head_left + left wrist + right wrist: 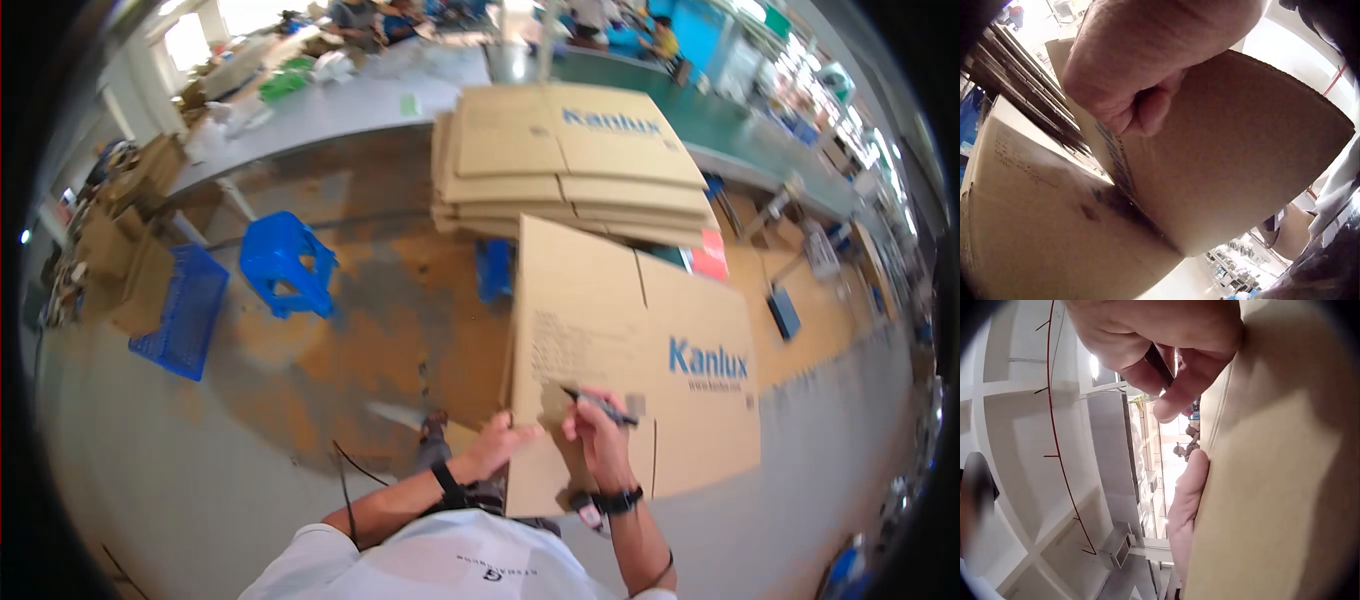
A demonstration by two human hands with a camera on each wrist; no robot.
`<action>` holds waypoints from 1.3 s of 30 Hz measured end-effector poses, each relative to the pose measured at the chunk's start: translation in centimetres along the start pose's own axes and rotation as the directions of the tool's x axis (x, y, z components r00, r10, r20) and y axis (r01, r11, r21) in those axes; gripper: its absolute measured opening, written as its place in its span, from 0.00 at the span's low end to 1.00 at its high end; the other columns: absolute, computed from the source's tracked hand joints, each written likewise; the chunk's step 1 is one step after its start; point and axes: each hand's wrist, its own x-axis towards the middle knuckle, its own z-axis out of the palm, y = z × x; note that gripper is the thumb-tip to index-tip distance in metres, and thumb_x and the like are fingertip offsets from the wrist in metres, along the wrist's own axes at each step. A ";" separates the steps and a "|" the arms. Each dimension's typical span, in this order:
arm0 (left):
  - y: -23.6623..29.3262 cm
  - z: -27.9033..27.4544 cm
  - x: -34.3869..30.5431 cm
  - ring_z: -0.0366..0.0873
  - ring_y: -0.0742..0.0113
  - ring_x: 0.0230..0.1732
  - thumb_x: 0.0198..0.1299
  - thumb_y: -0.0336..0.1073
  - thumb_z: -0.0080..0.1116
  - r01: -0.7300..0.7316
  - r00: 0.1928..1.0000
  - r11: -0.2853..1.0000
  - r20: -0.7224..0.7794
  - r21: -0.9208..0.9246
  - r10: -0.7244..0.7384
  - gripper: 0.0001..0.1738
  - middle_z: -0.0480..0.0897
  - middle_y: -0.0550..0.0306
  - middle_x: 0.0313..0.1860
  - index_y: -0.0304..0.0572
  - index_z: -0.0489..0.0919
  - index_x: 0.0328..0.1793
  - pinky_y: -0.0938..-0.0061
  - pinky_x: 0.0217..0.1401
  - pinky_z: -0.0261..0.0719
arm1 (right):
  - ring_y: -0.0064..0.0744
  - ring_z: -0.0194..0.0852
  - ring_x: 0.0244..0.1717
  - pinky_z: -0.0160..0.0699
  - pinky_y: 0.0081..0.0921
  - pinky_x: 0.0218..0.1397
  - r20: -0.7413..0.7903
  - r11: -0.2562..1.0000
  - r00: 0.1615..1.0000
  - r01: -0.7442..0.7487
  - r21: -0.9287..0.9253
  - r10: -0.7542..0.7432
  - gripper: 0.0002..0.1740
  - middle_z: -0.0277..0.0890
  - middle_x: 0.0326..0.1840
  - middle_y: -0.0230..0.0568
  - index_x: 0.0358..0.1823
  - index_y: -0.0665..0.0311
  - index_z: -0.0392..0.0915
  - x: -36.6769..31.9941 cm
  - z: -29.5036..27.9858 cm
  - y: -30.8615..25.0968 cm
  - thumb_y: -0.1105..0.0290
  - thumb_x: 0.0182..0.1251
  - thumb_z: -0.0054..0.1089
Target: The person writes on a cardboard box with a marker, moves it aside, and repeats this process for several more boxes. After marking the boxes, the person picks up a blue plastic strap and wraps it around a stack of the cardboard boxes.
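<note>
A flattened brown cardboard carton (590,290) with blue Kanlux print stands tilted before me in the head view. My left hand (490,447) grips its left edge, thumb over the printed face. In the left wrist view this hand (1147,56) has curled fingers against the cardboard (1235,144). My right hand (597,440) holds a black marker pen (605,406) over the lower part of the carton face. The right wrist view shows the fingers around the dark pen (1159,364), close beside the board; its tip is hidden there.
Behind the carton lies a stack of similar flat cartons (510,135), near a long grey table (400,80) and a green one (740,130). A blue stool (285,262) and a blue crate (185,315) stand on the floor at left. Several people are in the background.
</note>
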 end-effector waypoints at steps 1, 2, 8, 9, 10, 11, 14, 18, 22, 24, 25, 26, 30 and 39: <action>0.3 0.2 -0.2 0.80 0.76 0.45 0.66 0.38 0.60 -0.030 0.999 0.999 0.025 -0.016 0.030 0.18 0.83 0.61 0.46 0.36 0.77 0.58 0.75 0.45 0.81 | 0.31 0.79 0.25 0.77 0.24 0.26 -0.035 0.999 0.999 0.018 -0.044 -0.020 0.10 0.80 0.33 0.43 0.48 0.66 0.72 0.4 -0.2 0.0 0.74 0.69 0.59; 0.5 0.4 -0.6 0.80 0.76 0.45 0.66 0.38 0.60 -0.068 0.997 0.997 0.042 -0.034 0.069 0.18 0.83 0.61 0.46 0.36 0.77 0.58 0.75 0.46 0.81 | 0.30 0.79 0.24 0.76 0.22 0.24 -0.060 0.995 0.997 0.033 -0.091 -0.039 0.09 0.80 0.31 0.41 0.47 0.66 0.73 0.7 -0.7 0.1 0.73 0.69 0.59; 1.2 0.6 -1.3 0.79 0.77 0.45 0.66 0.36 0.58 -0.109 0.992 0.994 0.063 -0.001 0.109 0.18 0.82 0.62 0.47 0.36 0.76 0.59 0.77 0.50 0.79 | 0.21 0.77 0.22 0.72 0.16 0.21 -0.045 0.950 0.977 0.192 -0.248 -0.209 0.07 0.79 0.29 0.37 0.39 0.63 0.74 2.6 -2.5 0.1 0.69 0.70 0.62; 1.3 0.7 -1.3 0.79 0.77 0.45 0.67 0.36 0.58 -0.108 0.993 0.994 0.056 -0.002 0.107 0.18 0.82 0.62 0.47 0.36 0.76 0.59 0.76 0.50 0.79 | 0.20 0.77 0.23 0.72 0.15 0.21 -0.029 0.943 0.977 0.196 -0.267 -0.211 0.08 0.80 0.30 0.36 0.41 0.65 0.75 2.6 -2.5 0.0 0.69 0.70 0.62; 1.3 0.8 -1.3 0.79 0.77 0.46 0.67 0.36 0.58 -0.106 0.993 0.994 0.048 -0.003 0.106 0.18 0.82 0.61 0.47 0.36 0.76 0.59 0.76 0.50 0.79 | 0.19 0.76 0.23 0.71 0.15 0.21 -0.014 0.938 0.976 0.203 -0.281 -0.216 0.07 0.79 0.29 0.36 0.42 0.65 0.75 2.6 -2.1 -0.1 0.69 0.69 0.62; 1.3 0.8 -1.4 0.79 0.76 0.46 0.67 0.36 0.58 -0.104 0.994 0.995 0.041 -0.003 0.104 0.18 0.82 0.61 0.47 0.35 0.76 0.59 0.75 0.50 0.80 | 0.19 0.75 0.23 0.70 0.15 0.21 0.001 0.932 0.976 0.210 -0.295 -0.220 0.07 0.79 0.28 0.35 0.43 0.65 0.75 2.6 -1.6 -0.1 0.70 0.69 0.61; 1.9 0.9 -1.6 0.79 0.76 0.47 0.67 0.37 0.58 -0.022 0.997 1.000 0.068 -0.021 0.024 0.18 0.83 0.59 0.48 0.36 0.76 0.59 0.74 0.51 0.80 | 0.16 0.72 0.22 0.67 0.15 0.22 0.028 0.897 0.984 0.172 -0.406 -0.176 0.07 0.77 0.26 0.33 0.45 0.64 0.76 1.5 -1.1 -0.5 0.71 0.69 0.60; 0.5 0.5 -1.7 0.80 0.73 0.48 0.67 0.37 0.61 -0.099 0.994 0.966 -0.030 0.238 0.109 0.19 0.83 0.57 0.50 0.36 0.76 0.59 0.72 0.52 0.81 | 0.15 0.66 0.20 0.61 0.15 0.21 0.041 0.925 0.982 0.187 -0.332 -0.184 0.03 0.72 0.20 0.29 0.38 0.61 0.73 2.5 -1.1 1.0 0.73 0.68 0.59; -1.3 -0.1 -0.4 0.79 0.77 0.44 0.67 0.39 0.61 0.068 0.997 0.997 -0.037 0.046 -0.066 0.20 0.83 0.62 0.45 0.36 0.76 0.60 0.76 0.48 0.79 | 0.17 0.67 0.17 0.61 0.14 0.18 -0.016 0.902 0.977 0.189 -0.389 -0.212 0.06 0.76 0.24 0.34 0.41 0.63 0.72 2.4 -0.2 0.6 0.73 0.67 0.58; -0.3 0.3 -0.8 0.79 0.77 0.44 0.68 0.40 0.59 -0.042 0.997 0.999 0.066 0.001 0.041 0.20 0.82 0.61 0.46 0.34 0.76 0.59 0.77 0.48 0.79 | 0.19 0.72 0.19 0.64 0.14 0.18 0.018 0.916 0.974 0.219 -0.336 -0.226 0.07 0.79 0.27 0.38 0.42 0.66 0.73 2.7 -0.8 1.0 0.74 0.66 0.60; 0.1 0.4 -0.8 0.79 0.77 0.44 0.68 0.40 0.59 -0.063 0.995 0.998 0.073 -0.012 0.064 0.20 0.82 0.61 0.46 0.34 0.76 0.59 0.77 0.49 0.79 | 0.21 0.74 0.19 0.67 0.14 0.19 0.006 0.918 0.975 0.212 -0.334 -0.223 0.09 0.81 0.29 0.39 0.45 0.68 0.73 2.9 -1.3 1.4 0.74 0.66 0.60; 0.2 0.5 -0.9 0.79 0.77 0.44 0.68 0.40 0.59 -0.075 0.994 0.997 0.081 -0.029 0.077 0.20 0.82 0.61 0.46 0.33 0.75 0.60 0.77 0.49 0.79 | 0.15 0.65 0.22 0.62 0.14 0.24 0.008 0.892 0.982 0.174 -0.418 -0.187 0.11 0.77 0.26 0.30 0.47 0.66 0.79 0.4 1.7 -0.7 0.66 0.72 0.57; -0.2 0.4 -0.8 0.78 0.77 0.46 0.69 0.40 0.58 -0.082 0.990 0.996 0.111 -0.026 0.084 0.21 0.82 0.62 0.48 0.33 0.74 0.61 0.76 0.51 0.78 | 0.12 0.63 0.20 0.59 0.12 0.23 -0.055 0.916 0.982 0.147 -0.373 -0.180 0.04 0.72 0.22 0.26 0.41 0.63 0.78 -0.4 3.0 -1.2 0.72 0.68 0.60; 0.6 1.0 -2.0 0.76 0.65 0.57 0.70 0.35 0.55 -0.120 0.992 0.993 0.041 0.005 0.119 0.20 0.79 0.53 0.58 0.33 0.74 0.64 0.66 0.59 0.76 | 0.15 0.64 0.20 0.62 0.14 0.24 -0.059 0.907 0.976 0.171 -0.384 -0.209 0.05 0.74 0.21 0.28 0.40 0.64 0.78 -0.8 3.7 -1.4 0.71 0.70 0.58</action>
